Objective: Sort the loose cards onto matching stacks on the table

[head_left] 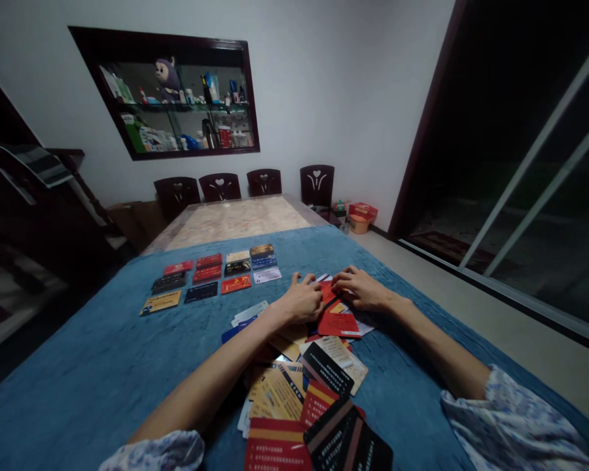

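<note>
Black cards, red card between left hand and right hand

From my remote seat I'm seeing plain blue cloth covering the desk, whose bare end is showing mottled beige. Nearest, a red card is carrying a gold stripe, a black card a brownish one. The laid-out rows are mixing red, black, gold, white and blue. The sleeves are showing bluish flecks on white.
</note>
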Demonstrator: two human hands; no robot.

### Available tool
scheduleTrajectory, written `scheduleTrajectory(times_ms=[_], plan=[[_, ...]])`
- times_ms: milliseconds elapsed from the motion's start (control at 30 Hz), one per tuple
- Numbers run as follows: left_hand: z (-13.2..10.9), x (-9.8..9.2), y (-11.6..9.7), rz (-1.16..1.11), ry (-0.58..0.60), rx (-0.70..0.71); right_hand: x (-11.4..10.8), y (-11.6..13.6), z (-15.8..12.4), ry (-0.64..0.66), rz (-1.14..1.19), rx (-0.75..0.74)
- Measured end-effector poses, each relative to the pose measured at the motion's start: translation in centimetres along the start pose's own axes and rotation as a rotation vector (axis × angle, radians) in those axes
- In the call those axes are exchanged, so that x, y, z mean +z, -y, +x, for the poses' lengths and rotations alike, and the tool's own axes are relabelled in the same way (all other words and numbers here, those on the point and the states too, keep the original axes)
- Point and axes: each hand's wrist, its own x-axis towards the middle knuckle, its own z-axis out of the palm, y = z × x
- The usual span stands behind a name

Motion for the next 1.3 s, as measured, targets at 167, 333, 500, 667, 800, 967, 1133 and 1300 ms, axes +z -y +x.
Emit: scheduleTrajectory(times_ms=[167, 333, 500, 667, 800, 967, 1133, 1300], plan=[[0.1, -0.3, -0.2, 0.024, 0.019, -0.060, 0.0, 0.4, -0.1, -0.009, 0.042, -0.031], [0.2, -0.9, -0.2, -0.018, 0.061, -0.108, -0.1, 0.6, -0.2, -0.016, 0.088, -0.043], [-0.2, -1.2, 0.0, -0.044, 0.063, -0.086, -0.3, 0.6, -0.4, -0.020, 0.118, -0.055], [-0.7, -0.8, 0.5, -0.097, 0.041, -0.063, -0.5, 0.6, -0.7, -0.069, 0.141, -0.039], [-1.0, -0.8, 1.0, -0.156, 0.007, -0.090, -0.4, 0.5, -0.8, -0.150, 0.187, -0.030], [-1.1, -0.7, 2.0, -0.179, -0.064, -0.117, 0.1, 1.0, -0.4, -0.230, 0.239, -0.006], [-0.8, 0.2, 3.1, -0.257, -0.155, -0.128, 0.9, 1.1, -0.2, -0.292, 0.253, 0.054], [-0.7, 0.6, 3.2, -0.307, -0.213, -0.129, 1.8, 1.2, 0.1, -0.304, 0.184, 0.108]])
